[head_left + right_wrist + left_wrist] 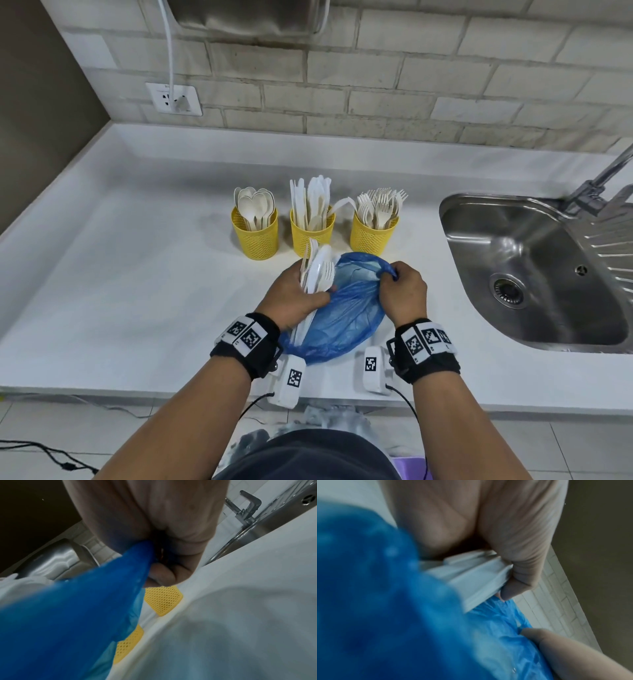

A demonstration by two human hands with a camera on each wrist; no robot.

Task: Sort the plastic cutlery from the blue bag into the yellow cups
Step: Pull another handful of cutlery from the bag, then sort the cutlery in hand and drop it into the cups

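A blue plastic bag (342, 315) lies on the white counter (137, 274) in front of three yellow mesh cups. My left hand (294, 294) grips a bundle of white plastic cutlery (318, 270) whose handles still reach into the bag's mouth; the same bundle (476, 574) shows under my thumb in the left wrist view. My right hand (404, 291) pinches the bag's rim (137, 561) and holds the mouth open. The left cup (255, 236) holds spoons, the middle cup (311, 236) knives, the right cup (371, 236) forks.
A steel sink (534, 270) with a tap (603, 178) is set into the counter on the right. A wall socket (174, 98) with a white cable sits on the brick wall behind. The counter's front edge is just below my wrists.
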